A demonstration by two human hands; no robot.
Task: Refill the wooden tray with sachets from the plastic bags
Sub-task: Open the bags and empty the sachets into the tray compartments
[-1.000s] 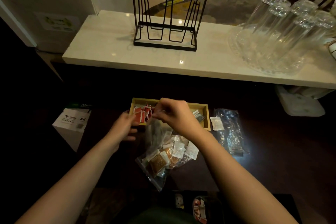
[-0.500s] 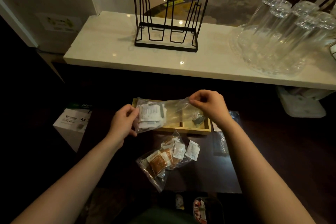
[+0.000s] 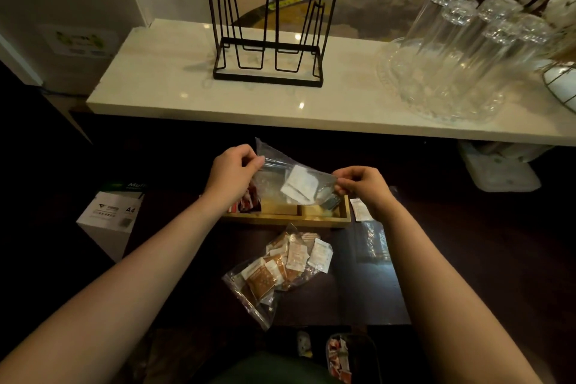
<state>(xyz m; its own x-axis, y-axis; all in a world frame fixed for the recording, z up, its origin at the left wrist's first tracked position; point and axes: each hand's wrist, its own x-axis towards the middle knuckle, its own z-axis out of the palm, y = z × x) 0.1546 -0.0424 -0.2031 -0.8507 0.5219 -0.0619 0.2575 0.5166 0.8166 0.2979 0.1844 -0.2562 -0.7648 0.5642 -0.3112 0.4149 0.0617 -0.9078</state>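
Both hands hold a clear plastic bag [image 3: 280, 168] stretched above the wooden tray [image 3: 286, 219]. My left hand [image 3: 232, 173] pinches its left edge and my right hand [image 3: 363, 187] pinches its right edge. White sachets [image 3: 299, 188] have slid to the bag's right half. Red sachets [image 3: 247, 203] stand in the tray's left compartment, partly hidden by my left wrist. A second bag of brown and white sachets [image 3: 274, 271] lies on the dark table in front of the tray.
A loose white sachet [image 3: 360, 209] and an empty clear bag [image 3: 372, 241] lie right of the tray. A white A4 paper box [image 3: 109, 218] stands at left. On the marble counter [image 3: 162, 84] behind stand a black wire rack [image 3: 271, 25] and upturned glasses [image 3: 461, 50]. Red sachets [image 3: 338, 358] show at the bottom edge.
The bag rose off the table and was stretched between my hands. Then both hands shifted right, and the white sachets slid from the bag's left end to its right end.
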